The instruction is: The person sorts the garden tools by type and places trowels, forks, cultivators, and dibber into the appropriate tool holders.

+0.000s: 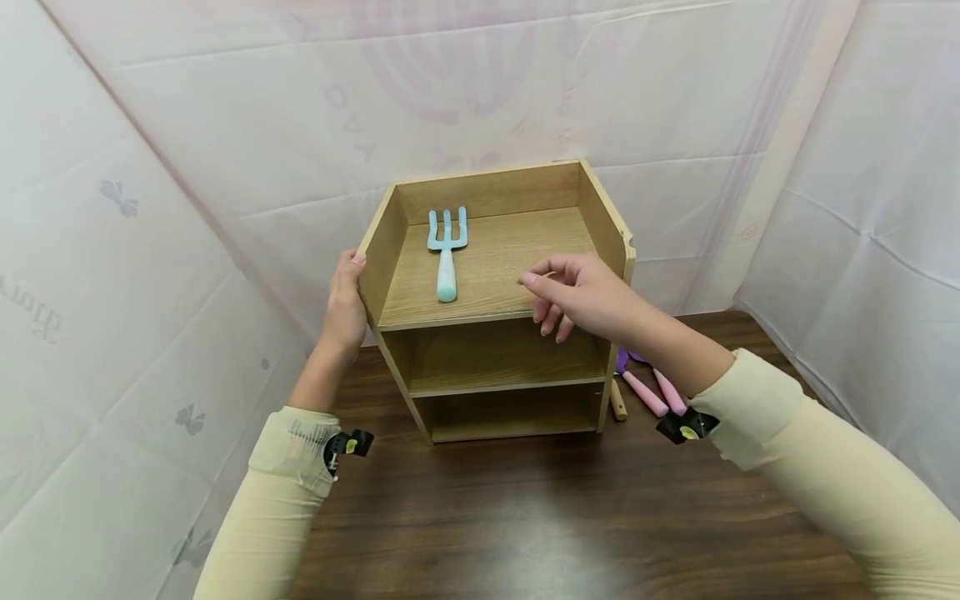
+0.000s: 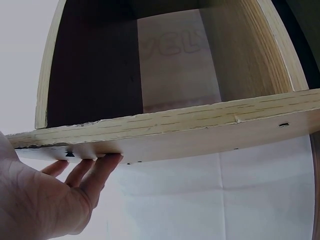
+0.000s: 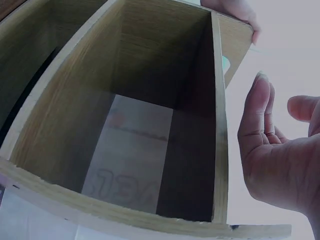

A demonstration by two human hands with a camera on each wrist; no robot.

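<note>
A wooden shelf unit (image 1: 517, 392) with a raised rim round its top stands on the table. My left hand (image 1: 347, 304) holds its left side panel, thumb at the top edge and fingers against the outer face (image 2: 225, 135). A light blue three-pronged garden hand fork (image 1: 447, 258) lies on the top board, prongs toward the back. Over the front right of that board hovers my right hand (image 1: 581, 292), fingers loosely bent and holding nothing. In the right wrist view, this hand (image 3: 285, 155) is apart from the shelf, with a gap between thumb and fingers.
Beside the shelf's right side, tools with pink handles (image 1: 647, 395) and purple heads lie on the brown table (image 1: 525, 517), partly hidden by the right arm. A wooden handle (image 1: 618, 402) lies there too. White sheeting (image 1: 300, 108) hangs behind and on both sides.
</note>
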